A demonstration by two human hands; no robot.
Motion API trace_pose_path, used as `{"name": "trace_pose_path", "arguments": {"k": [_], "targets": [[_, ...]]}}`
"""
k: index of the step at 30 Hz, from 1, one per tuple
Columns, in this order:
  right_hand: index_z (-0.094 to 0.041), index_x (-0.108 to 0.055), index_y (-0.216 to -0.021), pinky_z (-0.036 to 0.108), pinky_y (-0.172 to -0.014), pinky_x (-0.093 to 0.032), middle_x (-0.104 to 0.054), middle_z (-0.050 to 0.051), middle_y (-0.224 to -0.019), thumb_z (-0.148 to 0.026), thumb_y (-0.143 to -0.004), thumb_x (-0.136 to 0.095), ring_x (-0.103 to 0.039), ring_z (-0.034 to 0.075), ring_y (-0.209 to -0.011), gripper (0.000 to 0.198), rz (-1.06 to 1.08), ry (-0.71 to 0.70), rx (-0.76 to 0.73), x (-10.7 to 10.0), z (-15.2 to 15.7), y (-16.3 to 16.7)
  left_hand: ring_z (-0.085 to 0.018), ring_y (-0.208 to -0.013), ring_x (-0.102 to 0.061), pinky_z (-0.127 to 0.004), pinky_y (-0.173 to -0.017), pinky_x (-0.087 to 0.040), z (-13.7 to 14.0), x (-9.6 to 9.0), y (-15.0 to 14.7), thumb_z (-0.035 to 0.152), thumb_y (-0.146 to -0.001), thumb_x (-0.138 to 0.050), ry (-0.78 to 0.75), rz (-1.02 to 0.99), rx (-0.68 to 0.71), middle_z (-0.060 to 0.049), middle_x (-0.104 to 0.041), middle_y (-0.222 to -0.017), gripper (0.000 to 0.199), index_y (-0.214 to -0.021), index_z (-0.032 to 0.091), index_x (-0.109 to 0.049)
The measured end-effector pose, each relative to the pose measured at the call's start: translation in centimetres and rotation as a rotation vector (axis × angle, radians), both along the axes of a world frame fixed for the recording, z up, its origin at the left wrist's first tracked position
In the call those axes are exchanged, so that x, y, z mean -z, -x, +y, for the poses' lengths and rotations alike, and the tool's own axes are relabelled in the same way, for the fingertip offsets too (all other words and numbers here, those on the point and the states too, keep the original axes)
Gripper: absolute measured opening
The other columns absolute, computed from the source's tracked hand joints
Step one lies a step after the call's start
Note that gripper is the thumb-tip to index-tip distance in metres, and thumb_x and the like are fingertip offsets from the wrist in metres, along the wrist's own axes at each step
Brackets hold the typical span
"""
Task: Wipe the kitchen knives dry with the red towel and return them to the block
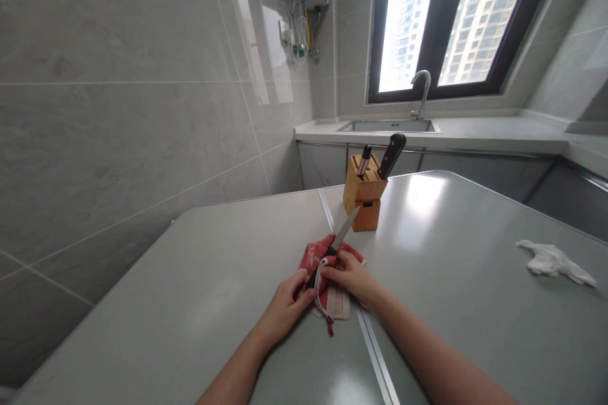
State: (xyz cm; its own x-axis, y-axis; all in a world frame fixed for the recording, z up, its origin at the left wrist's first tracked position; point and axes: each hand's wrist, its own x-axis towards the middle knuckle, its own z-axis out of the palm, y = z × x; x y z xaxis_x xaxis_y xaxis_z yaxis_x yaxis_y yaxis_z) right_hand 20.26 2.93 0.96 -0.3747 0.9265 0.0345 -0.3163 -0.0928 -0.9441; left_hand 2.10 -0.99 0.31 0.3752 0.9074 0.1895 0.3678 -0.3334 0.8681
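Observation:
A knife [346,228] with a black handle points up and away, its blade bare. My left hand [289,299] is closed round the lower end of the handle. In my right hand [350,275], the fingers pinch a red and white cloth [317,252] near the place where handle meets blade. The cloth lies behind and around the handle, and its pale lower edge hangs beneath my hands. Just beyond the blade tip stands a wooden knife block [365,193], holding a large black-handled knife [392,155] and a second black-ended tool [364,161].
The grey table [228,259] has a metal seam running away from me. A crumpled white cloth or tissue [553,262] lies at the right. Behind the table are a counter with a sink [387,126] and a faucet [422,95]. A tiled wall [142,120] rises on the left.

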Motion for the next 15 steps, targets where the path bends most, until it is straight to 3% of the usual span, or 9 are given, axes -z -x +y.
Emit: {"name": "trace_pose_path", "arguments": {"k": [15], "targets": [[-0.019, -0.058, -0.087, 0.031, -0.076, -0.048, -0.063, 0.0, -0.081, -0.034, -0.061, -0.077, -0.063, 0.017, -0.078, 0.035, -0.015, -0.016, -0.003, 0.01, 0.04, 0.02, -0.013, -0.066, -0.041, -0.023, -0.063, -0.033, 0.02, -0.05, -0.05, 0.042, -0.091, -0.036, -0.064, 0.023, 0.027, 0.001, -0.044, -0.073, 0.035, -0.074, 0.015, -0.05]]}}
